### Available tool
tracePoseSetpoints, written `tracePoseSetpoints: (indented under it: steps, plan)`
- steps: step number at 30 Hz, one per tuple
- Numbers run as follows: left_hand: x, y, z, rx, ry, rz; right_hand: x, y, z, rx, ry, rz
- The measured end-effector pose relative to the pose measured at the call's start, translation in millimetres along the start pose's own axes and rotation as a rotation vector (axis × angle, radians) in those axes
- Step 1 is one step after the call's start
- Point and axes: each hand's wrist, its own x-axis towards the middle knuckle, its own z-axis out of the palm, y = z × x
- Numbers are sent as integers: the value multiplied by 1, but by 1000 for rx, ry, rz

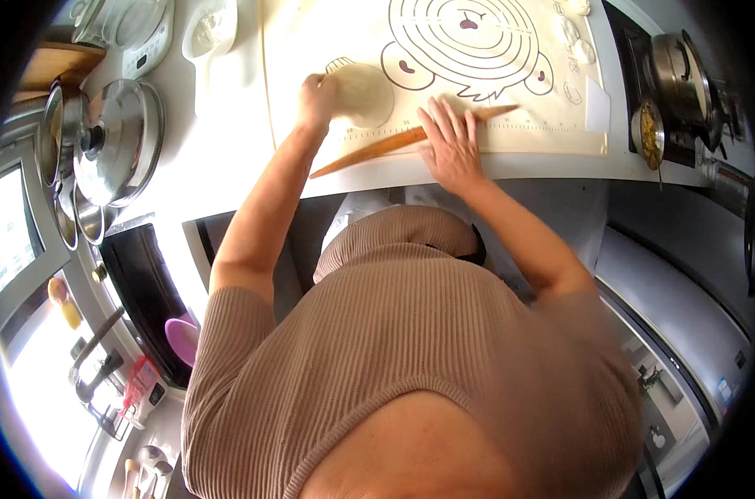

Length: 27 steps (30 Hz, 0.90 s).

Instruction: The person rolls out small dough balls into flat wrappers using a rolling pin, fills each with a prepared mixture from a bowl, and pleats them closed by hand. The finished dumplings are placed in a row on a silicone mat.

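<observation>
A flat round of pale dough (pixel 366 96) lies on a cream pastry mat (pixel 321 34) printed with rings, an animal face and a ruler scale. My left hand (pixel 316 103) pinches the left edge of the dough with curled fingers. A tapered wooden rolling pin (pixel 377 150) lies slanted across the mat's near edge, its left tip lower. My right hand (pixel 449 143) rests flat over the pin right of its middle, fingers spread and pointing away from me. The pin's right end shows past my fingers. Several small dough pieces (pixel 582 52) sit at the mat's right edge.
At the left are a white scoop (pixel 210 31) of white powder, a kitchen scale (pixel 149 59) bearing a glass bowl, and a steel pan lid (pixel 112 143). A white flat scraper (pixel 597 106), a steel pot (pixel 672 75) and a small bowl of food (pixel 650 134) are at the right.
</observation>
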Motion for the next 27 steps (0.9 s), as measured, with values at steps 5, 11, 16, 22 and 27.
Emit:
tracePoseSetpoints:
  steps: [5, 11, 16, 22, 27]
  plan:
    - [-21, -13, -1, -334, -269, -149, 21, -9, 0, 20, 43, 37]
    - [-12, 30, 21, 578, -243, 172, 91, -5, 8, -11, 82, 113]
    - [7, 9, 33, 771, -119, 705, 135, -1, 25, 23, 190, 223]
    - [-22, 5, 11, 661, -3, 1029, 68, -3, 16, 58, 107, 52]
    - [-56, 20, -3, 378, -4, 766, 16, 23, 6, -15, 77, -148]
